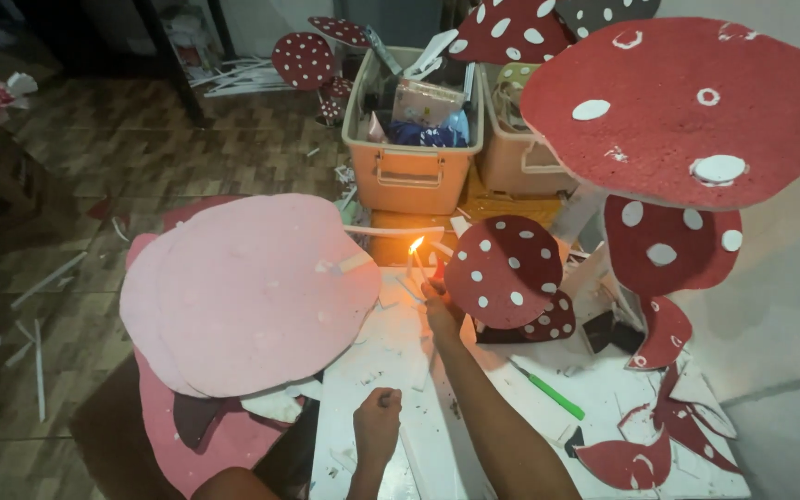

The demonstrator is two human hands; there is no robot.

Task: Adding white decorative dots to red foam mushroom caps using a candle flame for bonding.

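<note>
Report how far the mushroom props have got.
Done: several red caps already carry white spots, like the big cap. In hand: the right hand reaches to a lit candle; the left hand rests closed on the white table. Left: the pink caps show no spots.

pale flat packet (426, 100), upright in beige bin (409, 176)

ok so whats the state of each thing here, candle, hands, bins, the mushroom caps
candle: lit, upright
right hand: stretched out beside the flame
left hand: closed in a fist on the white table
orange bin: open, full
big red cap: up on its stem
pink caps: stacked flat
green knife: lying flat
</note>
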